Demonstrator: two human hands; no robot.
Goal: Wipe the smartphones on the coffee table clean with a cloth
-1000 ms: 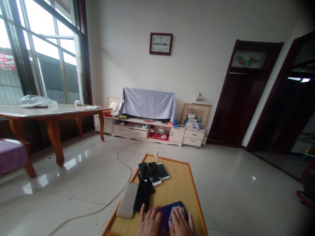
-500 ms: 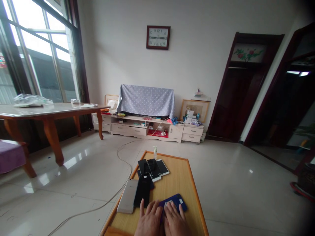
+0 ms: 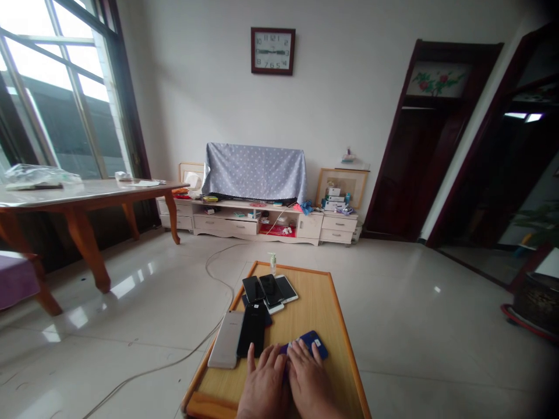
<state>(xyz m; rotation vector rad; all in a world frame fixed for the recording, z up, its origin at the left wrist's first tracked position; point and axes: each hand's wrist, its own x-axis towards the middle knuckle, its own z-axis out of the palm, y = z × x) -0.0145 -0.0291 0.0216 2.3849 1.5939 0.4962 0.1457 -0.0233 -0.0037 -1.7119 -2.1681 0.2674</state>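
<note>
- I see my left hand [image 3: 264, 384] lying flat with the fingers stretched forward and a little apart. Its fingertips rest on the left end of a dark blue flat item [image 3: 311, 343].
- My right hand [image 3: 308, 378] lies over the same item, with the fingers also stretched and only slightly spread. The two hands touch at their sides.
- I cannot tell if either hand really grips the item, because the fingers cover much of it.
- The item has a small white patch near its right end. It is too hidden for me to say exactly what it is.
- It lies near the close end of a wooden board [image 3: 321, 302] with an orange-brown edge.
- Just beside my left hand, a silver phone [image 3: 226, 339] and a black phone [image 3: 252, 330] lie side by side.
- Farther along the board, two black phones [image 3: 262, 290] overlap a white phone [image 3: 286, 288].
- A pump bottle [image 3: 273, 263] stands at the far edge of the board.
- A white cable [image 3: 174, 364] runs on the tiled floor [image 3: 393, 331] left of the board.
- Well beyond, a cream TV cabinet [image 3: 227, 226] stands against the wall.
</note>
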